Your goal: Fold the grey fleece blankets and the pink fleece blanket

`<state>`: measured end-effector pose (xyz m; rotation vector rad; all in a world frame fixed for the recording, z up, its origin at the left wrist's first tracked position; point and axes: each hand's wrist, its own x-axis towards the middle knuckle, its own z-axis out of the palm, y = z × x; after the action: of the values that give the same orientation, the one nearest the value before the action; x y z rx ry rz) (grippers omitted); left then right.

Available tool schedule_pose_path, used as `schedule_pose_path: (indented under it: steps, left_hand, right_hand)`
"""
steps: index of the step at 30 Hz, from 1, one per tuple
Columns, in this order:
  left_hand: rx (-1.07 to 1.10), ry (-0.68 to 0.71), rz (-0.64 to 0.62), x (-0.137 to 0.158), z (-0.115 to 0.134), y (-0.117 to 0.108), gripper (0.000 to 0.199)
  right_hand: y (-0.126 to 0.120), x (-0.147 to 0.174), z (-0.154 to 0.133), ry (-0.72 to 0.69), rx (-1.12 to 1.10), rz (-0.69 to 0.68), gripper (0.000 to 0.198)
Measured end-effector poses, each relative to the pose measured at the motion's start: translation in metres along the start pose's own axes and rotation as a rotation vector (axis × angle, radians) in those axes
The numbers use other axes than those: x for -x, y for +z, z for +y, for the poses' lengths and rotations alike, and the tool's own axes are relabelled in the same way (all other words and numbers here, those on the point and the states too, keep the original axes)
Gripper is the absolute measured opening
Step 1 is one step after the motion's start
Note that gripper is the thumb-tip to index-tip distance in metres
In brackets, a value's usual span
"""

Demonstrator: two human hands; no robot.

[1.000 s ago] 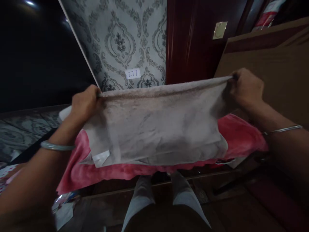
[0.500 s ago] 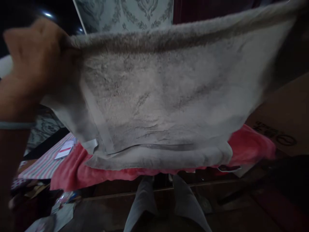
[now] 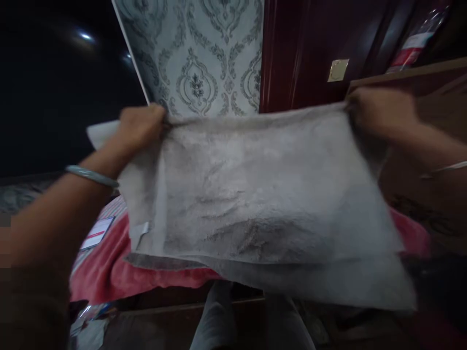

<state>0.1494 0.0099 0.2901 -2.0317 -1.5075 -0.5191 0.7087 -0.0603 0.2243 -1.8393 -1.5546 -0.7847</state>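
A grey plush towel [image 3: 248,194] hangs stretched between my two hands, folded over along its top edge. My left hand [image 3: 142,124] grips the upper left part with its fingers closed, and a flap of cloth sticks out beyond it. At the upper right, my right hand [image 3: 383,109] is closed on the other end, slightly blurred. A small white label [image 3: 140,231] shows near the towel's lower left. The lower edges hang in layers, the right one flaring out. Beneath lies a pink plush cloth [image 3: 105,282], mostly covered by the towel.
On striped fabric at the left lies a white card or phone-like item [image 3: 98,232]. A cardboard box [image 3: 438,112] stands at the right with a red-labelled bottle [image 3: 414,48] behind it. Patterned wallpaper [image 3: 204,63] and a dark red door or cabinet [image 3: 292,53] are ahead.
Both hands have moved lower and farther forward with the towel. The right hand has come into clear view, and the towel's lower right edge has swung down over the pink cloth.
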Motion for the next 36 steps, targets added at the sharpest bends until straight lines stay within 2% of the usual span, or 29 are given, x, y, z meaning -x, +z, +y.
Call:
schedule_pose_path:
  steps: [1, 3, 4, 7, 9, 11, 14, 16, 18, 20, 23, 26, 29, 32, 36]
  left_hand:
    - [0.022, 0.065, -0.029, -0.002, 0.008, 0.02, 0.04]
    - [0.012, 0.1, -0.039, -0.004, 0.026, 0.062, 0.031]
    - [-0.013, 0.074, -0.026, -0.003, 0.035, 0.083, 0.031]
    - [0.005, 0.116, -0.054, 0.016, 0.058, 0.142, 0.035]
    - [0.088, 0.196, -0.132, 0.046, 0.064, 0.176, 0.038]
    - [0.182, 0.215, -0.216, 0.086, 0.057, 0.206, 0.038]
    - [0.287, 0.088, -0.292, 0.155, 0.025, 0.238, 0.035]
    - [0.337, -0.062, -0.3, 0.198, -0.001, 0.247, 0.034]
    - [0.41, -0.232, -0.279, 0.234, -0.02, 0.249, 0.032]
    - [0.51, -0.384, -0.218, 0.262, -0.029, 0.247, 0.032]
    - [0.611, -0.562, -0.078, 0.288, -0.025, 0.245, 0.034]
    - [0.648, -0.724, -0.003, 0.297, -0.016, 0.241, 0.037]
    - [0.718, -0.854, -0.067, 0.293, -0.015, 0.237, 0.041]
    - [0.725, -0.911, -0.167, 0.281, -0.021, 0.234, 0.042]
    - [0.659, -0.92, -0.234, 0.265, -0.028, 0.234, 0.039]
  right_hand:
    - [0.013, 0.002, -0.012, 0.012, 0.039, -0.053, 0.062]
    - [0.047, 0.013, -0.037, 0.041, 0.094, -0.118, 0.058]
    - [0.065, 0.023, -0.048, 0.047, 0.086, -0.123, 0.052]
    - [0.121, 0.067, -0.069, 0.041, 0.004, -0.125, 0.038]
    - [0.152, 0.11, -0.07, -0.011, -0.039, -0.161, 0.037]
    - [0.177, 0.164, -0.062, -0.081, -0.131, -0.2, 0.034]
    - [0.196, 0.247, -0.036, -0.135, -0.277, -0.238, 0.033]
    - [0.2, 0.292, -0.017, -0.132, -0.361, -0.247, 0.036]
    - [0.2, 0.319, -0.004, -0.1, -0.435, -0.235, 0.038]
    - [0.197, 0.332, -0.001, -0.031, -0.471, -0.199, 0.039]
    - [0.191, 0.336, -0.012, 0.074, -0.488, -0.135, 0.042]
    - [0.184, 0.339, -0.024, 0.134, -0.479, -0.094, 0.049]
    - [0.179, 0.346, -0.026, 0.119, -0.476, -0.099, 0.056]
    - [0.178, 0.354, -0.02, 0.055, -0.495, -0.13, 0.061]
    - [0.183, 0.357, -0.014, -0.005, -0.473, -0.137, 0.055]
